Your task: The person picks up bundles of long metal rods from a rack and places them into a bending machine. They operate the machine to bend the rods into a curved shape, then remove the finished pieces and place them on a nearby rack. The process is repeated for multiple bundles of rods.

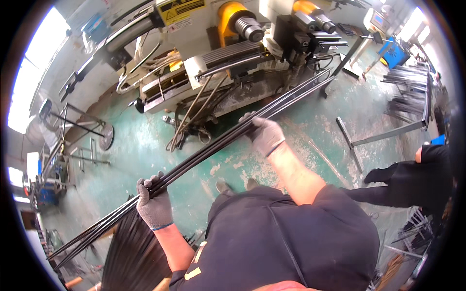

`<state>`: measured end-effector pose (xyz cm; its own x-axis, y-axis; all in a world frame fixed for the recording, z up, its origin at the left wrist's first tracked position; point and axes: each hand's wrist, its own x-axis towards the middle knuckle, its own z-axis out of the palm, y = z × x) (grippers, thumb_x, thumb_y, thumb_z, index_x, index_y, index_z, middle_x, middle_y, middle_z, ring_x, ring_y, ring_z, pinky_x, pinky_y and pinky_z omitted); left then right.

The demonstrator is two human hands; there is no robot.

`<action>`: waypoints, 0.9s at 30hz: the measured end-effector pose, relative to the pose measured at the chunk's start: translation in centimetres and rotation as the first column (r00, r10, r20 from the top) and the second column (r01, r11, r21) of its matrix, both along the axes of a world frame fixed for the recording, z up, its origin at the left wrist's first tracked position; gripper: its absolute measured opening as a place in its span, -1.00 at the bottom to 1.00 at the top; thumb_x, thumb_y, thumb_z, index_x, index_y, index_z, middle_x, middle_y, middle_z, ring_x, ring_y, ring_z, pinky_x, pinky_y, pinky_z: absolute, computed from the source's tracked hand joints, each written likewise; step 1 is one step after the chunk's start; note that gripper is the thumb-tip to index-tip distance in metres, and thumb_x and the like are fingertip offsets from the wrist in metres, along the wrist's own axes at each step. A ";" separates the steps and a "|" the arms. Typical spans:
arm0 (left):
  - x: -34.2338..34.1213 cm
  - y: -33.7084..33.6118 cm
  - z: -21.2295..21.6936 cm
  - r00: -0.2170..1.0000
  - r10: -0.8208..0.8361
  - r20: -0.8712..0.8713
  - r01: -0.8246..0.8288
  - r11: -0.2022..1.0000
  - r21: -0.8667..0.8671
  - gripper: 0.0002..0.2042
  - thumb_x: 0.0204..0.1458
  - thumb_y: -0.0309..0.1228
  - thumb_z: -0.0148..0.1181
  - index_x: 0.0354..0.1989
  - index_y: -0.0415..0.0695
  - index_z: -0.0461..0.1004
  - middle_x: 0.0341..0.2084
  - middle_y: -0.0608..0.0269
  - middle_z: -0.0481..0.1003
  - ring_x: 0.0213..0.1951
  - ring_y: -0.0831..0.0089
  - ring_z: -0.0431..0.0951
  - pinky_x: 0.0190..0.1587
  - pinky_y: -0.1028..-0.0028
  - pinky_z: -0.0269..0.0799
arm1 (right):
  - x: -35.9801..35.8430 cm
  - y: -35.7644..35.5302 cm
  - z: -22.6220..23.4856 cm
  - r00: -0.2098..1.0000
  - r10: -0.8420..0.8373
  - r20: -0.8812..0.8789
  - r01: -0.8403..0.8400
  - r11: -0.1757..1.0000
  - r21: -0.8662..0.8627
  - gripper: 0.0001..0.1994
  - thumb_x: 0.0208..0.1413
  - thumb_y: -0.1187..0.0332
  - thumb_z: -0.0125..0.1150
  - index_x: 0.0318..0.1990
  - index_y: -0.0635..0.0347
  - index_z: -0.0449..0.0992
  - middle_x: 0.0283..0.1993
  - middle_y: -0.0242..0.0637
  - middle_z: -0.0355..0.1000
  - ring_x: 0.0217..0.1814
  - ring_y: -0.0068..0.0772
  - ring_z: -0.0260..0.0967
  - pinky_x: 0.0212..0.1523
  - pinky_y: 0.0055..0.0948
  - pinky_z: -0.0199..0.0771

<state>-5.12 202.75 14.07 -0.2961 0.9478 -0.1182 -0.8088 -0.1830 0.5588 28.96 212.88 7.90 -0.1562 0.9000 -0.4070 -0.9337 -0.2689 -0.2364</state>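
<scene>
A bundle of long, thin, dark rods is held slantwise in front of the body, above a worn green floor. It is gripped toward the lower left by the left hand and farther up by the right hand; grey knitted gloves are worn on both. The fingers of each hand are clamped around the rods. The lower end is fanned slightly apart; the upper end is seen near a metal post, though whether the two are touching cannot be told.

Across the top, a pale machine is fitted with orange cylindrical parts, and looped hoses are hung beneath it. At lower left, near the left forearm, a large pile of dark rods is seen. More rods are stacked on a rack at far right. Below that, a person in dark clothing is partly shown. At far left, a standing fan is placed.
</scene>
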 end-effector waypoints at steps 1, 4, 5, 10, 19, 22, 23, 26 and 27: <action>-0.4 1.3 0.2 1.000 -0.021 -0.009 0.021 1.000 0.015 -0.83 0.07 -0.42 0.17 -0.20 -0.20 0.46 -0.43 0.21 0.49 -0.20 0.17 0.49 0.24 0.02 0.16 | 1.1 1.2 0.2 0.996 -0.083 0.012 0.083 0.997 0.001 -0.87 0.03 0.54 0.05 -0.25 0.29 0.44 -0.26 -0.16 0.48 -0.09 -0.09 0.43 0.05 -0.07 0.42; -2.9 4.8 1.1 0.995 -0.031 -0.091 0.033 0.999 0.017 -0.82 0.11 -0.38 0.11 -0.22 -0.24 0.48 -0.39 0.19 0.51 -0.20 0.22 0.50 0.23 0.07 0.20 | 5.1 4.6 1.2 0.956 -0.251 0.153 0.248 0.968 0.036 -0.87 0.07 0.56 0.04 -0.22 0.25 0.42 -0.26 -0.19 0.47 -0.11 -0.12 0.44 0.02 -0.10 0.47; -3.9 6.1 1.8 0.997 -0.036 -0.069 0.039 0.998 0.049 -0.80 0.13 -0.38 0.09 -0.21 -0.26 0.48 -0.39 0.17 0.52 -0.20 0.24 0.51 0.22 0.10 0.23 | 6.5 5.6 1.9 0.929 -0.315 0.195 0.314 0.949 0.037 -0.86 0.08 0.57 0.03 -0.20 0.24 0.41 -0.26 -0.19 0.46 -0.11 -0.12 0.44 0.02 -0.11 0.48; -8.2 13.2 -2.4 0.992 -0.031 -0.124 0.045 0.993 0.110 -0.78 0.11 -0.37 0.12 -0.15 -0.24 0.45 -0.36 0.17 0.54 -0.16 0.25 0.52 0.23 0.14 0.24 | 11.0 11.3 3.2 0.787 -0.566 0.245 0.537 0.824 0.180 -0.86 0.20 0.49 -0.03 -0.18 0.36 0.41 -0.25 -0.13 0.47 -0.13 -0.12 0.44 0.00 -0.18 0.49; -3.1 24.4 -5.4 0.943 -0.310 0.124 0.317 0.947 -0.044 -0.77 0.10 -0.46 0.09 -0.12 -0.34 0.43 -0.21 0.02 0.53 -0.05 0.16 0.47 0.24 0.11 0.20 | 6.4 17.3 6.0 0.714 -0.599 0.363 0.574 0.797 0.185 -0.92 0.12 0.50 0.11 -0.30 0.35 0.47 -0.39 -0.14 0.47 -0.34 -0.17 0.46 -0.24 -0.16 0.51; -6.1 26.0 -7.7 0.928 -0.336 0.162 0.332 0.942 0.051 -0.74 0.11 -0.48 0.05 -0.09 -0.42 0.41 -0.13 -0.08 0.50 0.00 0.11 0.45 0.24 0.11 0.20 | 8.0 20.7 4.7 0.712 -0.606 0.355 0.621 0.779 0.084 -0.95 0.07 0.55 0.17 -0.32 0.34 0.47 -0.44 -0.17 0.46 -0.46 -0.22 0.46 -0.42 -0.20 0.52; -6.7 26.5 -8.1 0.933 -0.308 0.186 0.306 0.951 0.039 -0.72 0.11 -0.49 0.05 -0.07 -0.44 0.39 -0.10 -0.10 0.48 0.02 0.10 0.44 0.24 0.10 0.19 | 8.8 21.3 4.4 0.759 -0.561 0.330 0.593 0.805 0.002 -0.95 0.05 0.55 0.19 -0.33 0.33 0.47 -0.45 -0.17 0.46 -0.49 -0.23 0.46 -0.46 -0.22 0.52; -7.1 28.3 -7.8 0.959 -0.089 0.271 0.135 0.979 -0.155 -0.65 0.11 -0.51 0.02 0.02 -0.50 0.33 0.02 -0.16 0.41 0.10 0.08 0.39 0.28 0.09 0.14 | 10.7 22.6 4.5 0.700 -0.588 0.405 0.637 0.770 0.017 -0.88 0.04 0.52 0.22 -0.27 0.37 0.49 -0.42 -0.15 0.48 -0.50 -0.22 0.46 -0.48 -0.27 0.51; -6.7 29.1 -7.7 0.953 -0.093 0.288 0.145 0.976 -0.164 -0.65 0.11 -0.52 0.00 0.03 -0.50 0.31 0.03 -0.15 0.40 0.11 0.09 0.39 0.29 0.10 0.13 | 11.2 22.9 4.8 0.682 -0.582 0.443 0.640 0.768 0.024 -0.87 0.03 0.52 0.23 -0.26 0.38 0.50 -0.41 -0.15 0.49 -0.50 -0.21 0.47 -0.48 -0.28 0.51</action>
<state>-11.83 231.83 6.39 -0.1131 0.9290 -0.3524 -0.9460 0.0078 0.3241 40.13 235.75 12.69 0.6138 0.6732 -0.4123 -0.7249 0.2739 -0.6321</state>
